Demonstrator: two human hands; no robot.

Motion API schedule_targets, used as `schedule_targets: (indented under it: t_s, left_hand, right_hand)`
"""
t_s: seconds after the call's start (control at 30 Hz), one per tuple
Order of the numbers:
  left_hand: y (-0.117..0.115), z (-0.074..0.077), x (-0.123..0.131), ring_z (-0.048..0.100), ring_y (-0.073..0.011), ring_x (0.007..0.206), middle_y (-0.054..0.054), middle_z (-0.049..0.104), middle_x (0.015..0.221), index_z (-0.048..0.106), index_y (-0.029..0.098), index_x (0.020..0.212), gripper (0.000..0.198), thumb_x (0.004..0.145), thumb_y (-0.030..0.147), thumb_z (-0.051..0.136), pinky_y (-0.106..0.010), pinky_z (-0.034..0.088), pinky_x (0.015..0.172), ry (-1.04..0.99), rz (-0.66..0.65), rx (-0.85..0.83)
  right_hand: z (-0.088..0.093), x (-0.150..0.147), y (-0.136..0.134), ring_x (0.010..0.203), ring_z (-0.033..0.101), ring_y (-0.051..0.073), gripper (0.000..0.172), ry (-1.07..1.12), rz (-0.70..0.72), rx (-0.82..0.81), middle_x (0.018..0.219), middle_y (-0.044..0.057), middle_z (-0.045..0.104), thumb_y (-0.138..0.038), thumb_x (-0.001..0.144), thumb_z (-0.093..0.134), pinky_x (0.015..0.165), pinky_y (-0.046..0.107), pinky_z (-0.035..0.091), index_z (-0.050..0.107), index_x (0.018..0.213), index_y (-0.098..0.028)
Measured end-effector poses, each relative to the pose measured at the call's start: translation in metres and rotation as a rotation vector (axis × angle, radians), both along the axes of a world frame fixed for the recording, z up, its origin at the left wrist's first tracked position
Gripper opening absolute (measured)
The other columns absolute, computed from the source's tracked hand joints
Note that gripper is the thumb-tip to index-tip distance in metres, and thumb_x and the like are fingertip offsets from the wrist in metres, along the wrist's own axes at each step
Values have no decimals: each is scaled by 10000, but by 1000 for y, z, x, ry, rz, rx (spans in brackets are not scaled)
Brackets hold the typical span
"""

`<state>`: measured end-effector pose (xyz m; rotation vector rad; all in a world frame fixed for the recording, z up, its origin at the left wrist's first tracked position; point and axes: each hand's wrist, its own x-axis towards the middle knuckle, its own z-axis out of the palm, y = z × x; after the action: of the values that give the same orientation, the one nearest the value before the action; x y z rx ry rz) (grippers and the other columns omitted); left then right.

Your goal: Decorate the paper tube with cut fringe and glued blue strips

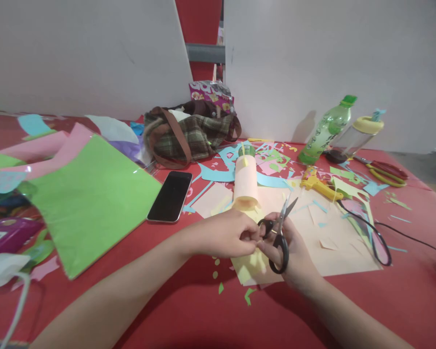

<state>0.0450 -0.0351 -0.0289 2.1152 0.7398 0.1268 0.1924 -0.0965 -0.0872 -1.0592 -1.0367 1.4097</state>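
My left hand (228,236) is closed in a pinch on a small piece of pale yellow paper (253,261), near the middle of the red table (189,310). My right hand (294,257) grips black-handled scissors (280,228), blades pointing up and away, slightly apart. The two hands touch at the fingertips. Just behind them stands a peach paper roll (245,182) on a sheet of peach paper (334,242).
A black phone (170,196) lies left of the roll, beside a green sheet (90,194) and pink sheets. A plaid bag (189,131) sits at the back. A yellow glue gun (318,185), two bottles (327,128), red-handled scissors (383,172) and many paper scraps lie right.
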Motion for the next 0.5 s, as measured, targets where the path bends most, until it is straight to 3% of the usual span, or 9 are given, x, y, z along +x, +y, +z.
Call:
schedule_targets:
  t_s: [0.3,0.5]
  left_hand:
    - [1,-4,-1,350,-68,438,40,397,483,493,153,564,120,630,135,394,-198,222,397,-31,2,6]
    - [2,-2,0,410,-74,477,22,488,557,537,153,641,157,668,159,383,-187,264,423,-4,40,22]
  right_hand:
    - [0,0,0,642,498,104,336,-30,-9,4,761,-22,493,-192,664,609,585,236,408,397,919,-249]
    - [3,0,2,668,490,102,335,29,-64,11,765,-29,488,-167,663,611,598,234,401,401,905,-264]
